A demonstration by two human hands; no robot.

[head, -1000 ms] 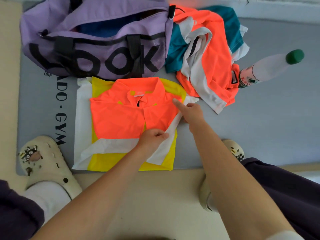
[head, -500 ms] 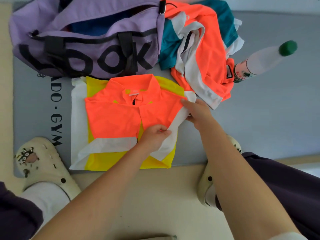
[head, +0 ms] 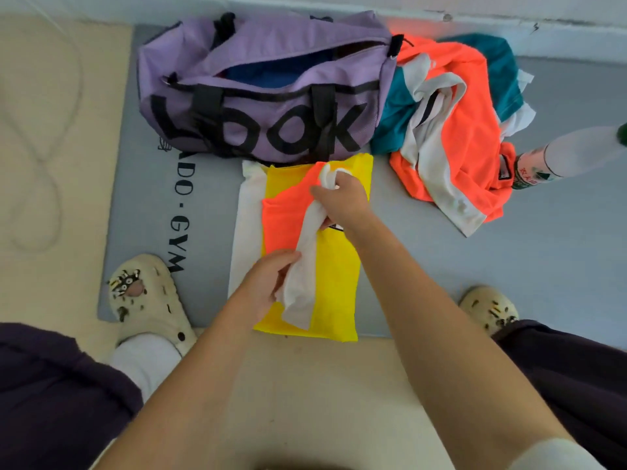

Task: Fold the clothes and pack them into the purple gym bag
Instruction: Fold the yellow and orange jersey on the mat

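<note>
Shirt being folded: one orange, yellow and white shirt (head: pixel 305 266), lying on the grey mat (head: pixel 509 266) just in front of the bag; its right side is turned over toward the middle, yellow face up.
White strip: one band of white fabric (head: pixel 300 273) running diagonally across the shirt, held at both ends.
Right hand: right hand (head: pixel 342 198), fingers curled around the upper end of the white strip, near the collar area.
Left hand: left hand (head: pixel 268 283), thumb and fingers pinching the lower part of the same strip.
Gym bag: one purple gym bag (head: pixel 264 93), black lettering on its side, top zip open, blue fabric visible inside; its front wall touches the shirt's far edge.
Unfolded clothes: one loose pile (head: pixel 454 130) in orange, teal and white, beside the bag's right end; the number of garments in it cannot be told.
Bottle: one white bottle (head: pixel 563 157) lying at the pile's right edge, partly cut off by the frame.
Shoes: two cream clogs, left (head: pixel 146 296) and right (head: pixel 488 307), flanking the shirt.
Cord: one pale cord (head: pixel 44 147) looped on the beige floor, left of the mat.
Obstruction: both forearms cross the shirt's near edge.
</note>
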